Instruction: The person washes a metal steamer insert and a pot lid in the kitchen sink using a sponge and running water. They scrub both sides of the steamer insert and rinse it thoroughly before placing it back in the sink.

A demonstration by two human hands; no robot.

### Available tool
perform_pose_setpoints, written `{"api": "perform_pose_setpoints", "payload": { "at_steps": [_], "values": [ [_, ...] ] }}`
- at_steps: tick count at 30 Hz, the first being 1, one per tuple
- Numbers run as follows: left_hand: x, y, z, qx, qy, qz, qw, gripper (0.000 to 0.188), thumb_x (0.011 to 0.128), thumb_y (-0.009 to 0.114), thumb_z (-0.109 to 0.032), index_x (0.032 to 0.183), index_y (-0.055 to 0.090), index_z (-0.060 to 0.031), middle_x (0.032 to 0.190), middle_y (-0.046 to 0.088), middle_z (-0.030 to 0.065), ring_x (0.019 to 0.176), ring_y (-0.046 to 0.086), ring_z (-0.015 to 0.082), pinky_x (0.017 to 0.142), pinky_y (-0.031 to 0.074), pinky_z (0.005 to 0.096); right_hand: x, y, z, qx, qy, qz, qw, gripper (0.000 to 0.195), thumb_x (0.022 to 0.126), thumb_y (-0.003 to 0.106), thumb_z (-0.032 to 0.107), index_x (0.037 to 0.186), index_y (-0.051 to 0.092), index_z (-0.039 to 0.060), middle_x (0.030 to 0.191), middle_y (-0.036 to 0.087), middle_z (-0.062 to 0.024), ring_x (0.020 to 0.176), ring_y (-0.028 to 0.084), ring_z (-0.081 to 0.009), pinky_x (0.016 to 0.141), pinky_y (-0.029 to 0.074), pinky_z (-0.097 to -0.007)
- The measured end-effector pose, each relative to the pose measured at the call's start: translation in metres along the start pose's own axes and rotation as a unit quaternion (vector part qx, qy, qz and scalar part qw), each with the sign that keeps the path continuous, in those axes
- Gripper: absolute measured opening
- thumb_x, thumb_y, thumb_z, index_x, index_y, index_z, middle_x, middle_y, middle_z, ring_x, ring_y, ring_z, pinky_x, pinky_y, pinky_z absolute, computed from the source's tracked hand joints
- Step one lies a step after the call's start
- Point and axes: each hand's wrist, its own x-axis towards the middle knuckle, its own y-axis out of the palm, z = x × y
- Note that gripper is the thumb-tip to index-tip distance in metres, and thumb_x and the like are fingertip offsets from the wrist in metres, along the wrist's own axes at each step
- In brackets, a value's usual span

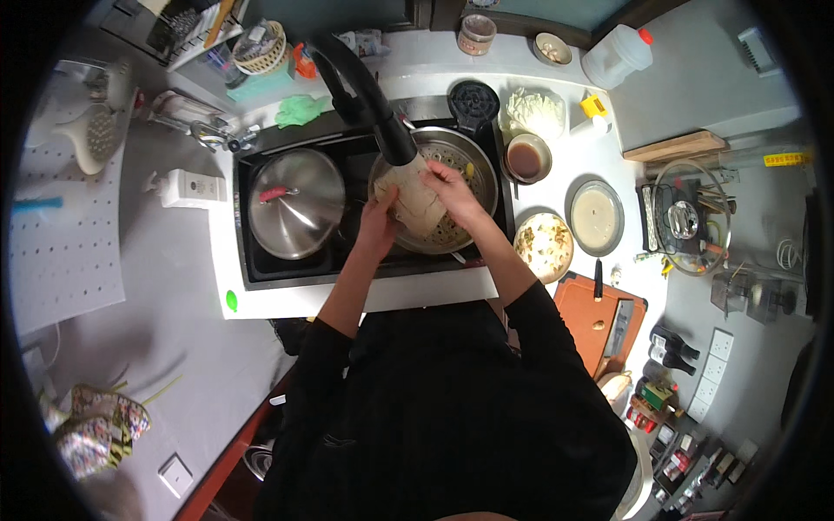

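Both my left hand point(379, 223) and my right hand point(453, 193) grip a pale, wrinkled wet cloth point(419, 205) between them. Water from the black faucet point(395, 140) runs onto the cloth's upper part. Beneath my hands sits a round metal steamer tray point(483, 189) with holes, with small food bits in it. To its left, a domed steel lid point(296, 221) with a red handle lies in the black sink point(242, 260). The cloth and hands hide the middle of the tray.
Right of the sink are a bowl of brown liquid point(524, 161), shredded cabbage point(534, 114), a dish of chopped food point(544, 246) and a pan of pale batter point(594, 218). A cleaver point(619, 329) lies on an orange cutting board point(580, 309). A green cloth point(300, 111) lies behind the sink.
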Motion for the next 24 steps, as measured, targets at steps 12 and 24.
{"api": "perform_pose_setpoints", "payload": {
  "at_steps": [12, 24],
  "values": [
    [0.037, -0.027, -0.037, 0.298, 0.184, 0.029, 0.936, 0.044, 0.098, 0.070, -0.019, 0.136, 0.054, -0.0031, 0.119, 0.067, 0.0053, 0.107, 0.063, 0.0142, 0.093, 0.050, 0.0309, 0.002, 0.006, 0.046, -0.297, -0.115, -0.028, 0.948, 0.026, 0.099, 0.063, 0.007, 0.123, 0.067, -0.0008, 0.097, 0.074, -0.0091, 0.086, 0.061, -0.0085, 0.079, 0.051, -0.0275],
    [0.031, -0.034, -0.009, 0.021, -0.042, 0.070, 0.996, 0.046, 0.104, 0.061, -0.038, 0.141, 0.052, -0.0125, 0.130, 0.061, 0.0042, 0.118, 0.059, 0.0186, 0.094, 0.050, 0.0348, -0.045, 0.079, 0.014, -0.433, -0.187, -0.022, 0.882, 0.031, 0.093, 0.062, 0.011, 0.124, 0.064, 0.0033, 0.116, 0.068, -0.0224, 0.105, 0.064, -0.0428, 0.092, 0.053, -0.0492]
  ]
}}
